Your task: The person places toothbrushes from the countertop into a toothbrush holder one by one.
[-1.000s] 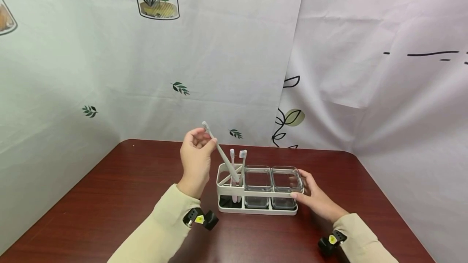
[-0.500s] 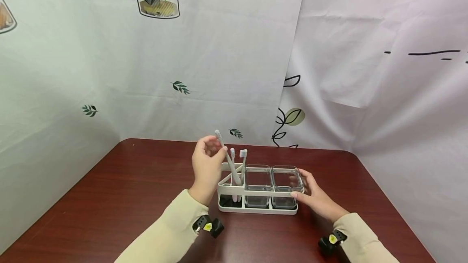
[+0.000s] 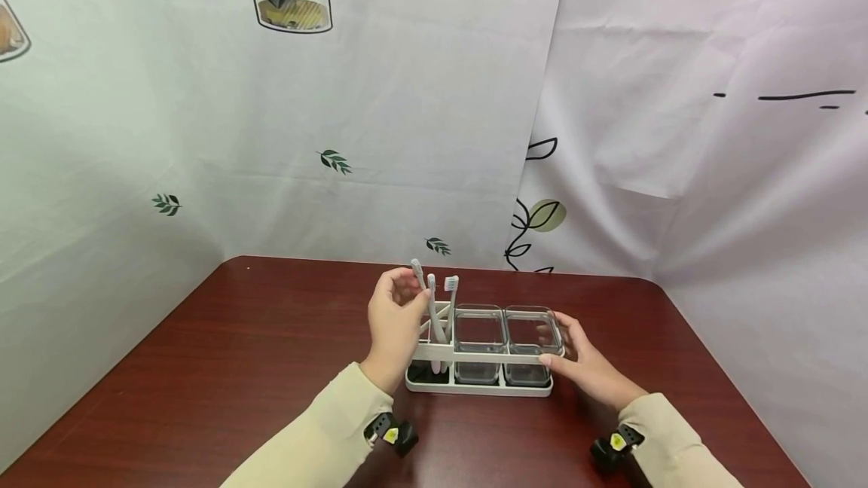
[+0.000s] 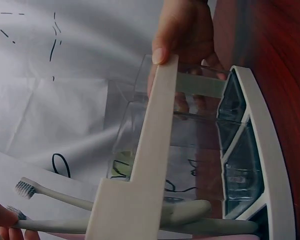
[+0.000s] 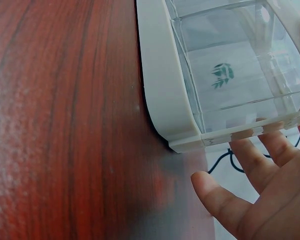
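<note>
My left hand (image 3: 395, 326) pinches a grey toothbrush (image 3: 417, 267) near its head, between thumb and fingers. The brush tilts a little, its handle reaching into the left compartment of the white toothbrush holder (image 3: 468, 358). Two more toothbrushes, a light one (image 3: 431, 282) and a grey one (image 3: 452, 285), stand bristles up in that same part. At the right end, my right hand (image 3: 586, 367) grips the holder, thumb on the front rim and fingers behind. In the left wrist view, the grey handle (image 4: 230, 226) of one brush lies low inside the frame (image 4: 155, 145).
Two clear cups, one in the middle (image 3: 478, 330) and one on the right (image 3: 532, 331), fill the holder's other compartments. The holder stands on a dark red wooden table (image 3: 271, 322). A white printed cloth (image 3: 407, 96) hangs behind the table and at both sides.
My left hand has moved right and down, bringing the toothbrush more upright and lower into the left compartment. The right hand stays on the holder, which has hardly moved.
</note>
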Tool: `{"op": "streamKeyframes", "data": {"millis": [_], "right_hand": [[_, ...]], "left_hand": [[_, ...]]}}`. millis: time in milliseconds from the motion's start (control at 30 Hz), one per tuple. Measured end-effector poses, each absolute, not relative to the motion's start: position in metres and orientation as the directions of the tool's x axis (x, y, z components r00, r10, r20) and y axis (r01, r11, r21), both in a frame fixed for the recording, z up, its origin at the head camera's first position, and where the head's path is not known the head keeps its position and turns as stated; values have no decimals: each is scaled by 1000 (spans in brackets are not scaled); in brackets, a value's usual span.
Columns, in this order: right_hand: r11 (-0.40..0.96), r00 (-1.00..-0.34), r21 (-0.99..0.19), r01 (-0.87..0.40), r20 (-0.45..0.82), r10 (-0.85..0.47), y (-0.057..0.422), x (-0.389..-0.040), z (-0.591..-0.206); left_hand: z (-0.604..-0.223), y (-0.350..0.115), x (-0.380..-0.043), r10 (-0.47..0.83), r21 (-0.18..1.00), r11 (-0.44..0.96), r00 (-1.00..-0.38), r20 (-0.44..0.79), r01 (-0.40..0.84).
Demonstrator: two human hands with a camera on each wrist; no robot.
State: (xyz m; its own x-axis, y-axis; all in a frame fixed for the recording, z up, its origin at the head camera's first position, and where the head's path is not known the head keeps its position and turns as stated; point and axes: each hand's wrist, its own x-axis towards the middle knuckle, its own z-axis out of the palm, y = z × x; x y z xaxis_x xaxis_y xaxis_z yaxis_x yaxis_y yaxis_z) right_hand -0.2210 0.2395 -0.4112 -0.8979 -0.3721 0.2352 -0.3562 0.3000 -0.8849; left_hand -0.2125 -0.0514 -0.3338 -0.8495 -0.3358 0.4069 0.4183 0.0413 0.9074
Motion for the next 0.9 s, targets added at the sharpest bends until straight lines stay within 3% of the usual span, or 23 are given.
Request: {"op": "streamKeyframes", "data": {"millis": [900], "right_hand": [[290,-893,-881,-374,257,-370,237,-219,-409]], "left_hand": [[-355,-50,-208,-257,899,122,-861,439,421]]}}
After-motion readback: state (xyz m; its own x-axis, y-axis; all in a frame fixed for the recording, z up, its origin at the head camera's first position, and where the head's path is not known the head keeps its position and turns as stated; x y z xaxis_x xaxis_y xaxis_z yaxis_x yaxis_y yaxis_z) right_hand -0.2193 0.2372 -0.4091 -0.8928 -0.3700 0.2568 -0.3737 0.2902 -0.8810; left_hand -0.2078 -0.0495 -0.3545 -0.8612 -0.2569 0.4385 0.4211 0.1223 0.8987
